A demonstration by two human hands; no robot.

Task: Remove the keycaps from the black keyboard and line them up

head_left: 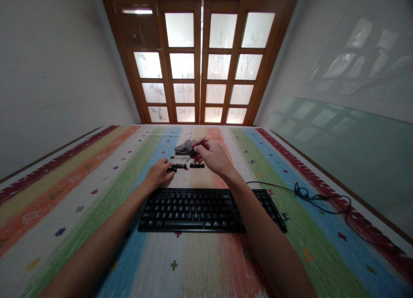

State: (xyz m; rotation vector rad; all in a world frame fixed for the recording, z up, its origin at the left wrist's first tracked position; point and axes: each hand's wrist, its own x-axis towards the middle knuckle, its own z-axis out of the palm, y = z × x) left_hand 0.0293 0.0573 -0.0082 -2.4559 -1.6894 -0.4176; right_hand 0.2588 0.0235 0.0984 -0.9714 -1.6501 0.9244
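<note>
My left hand (pixel 158 173) is low over the cloth, its thumb and fingertips closed about a black keycap (pixel 172 169) at the left end of a loose row. More black keycaps (pixel 197 165) lie to the right in that row. My right hand (pixel 211 155) is raised just beyond them, fingers pinched on a small black object (pixel 192 152); its exact kind is too small to make out. A thin piece also shows at its fingertips. Nearer to me, below both hands, lies a black keyboard (pixel 193 207), partly covered by my right forearm.
A crumpled grey cloth (pixel 183 146) lies behind the keycaps, beside a thin dark rod (pixel 180 158). The keyboard's black cable (pixel 303 192) is loosely coiled at right. A striped, multicoloured tablecloth (pixel 97 216) covers the table. Walls flank it, with wooden glazed doors (pixel 201 66) beyond.
</note>
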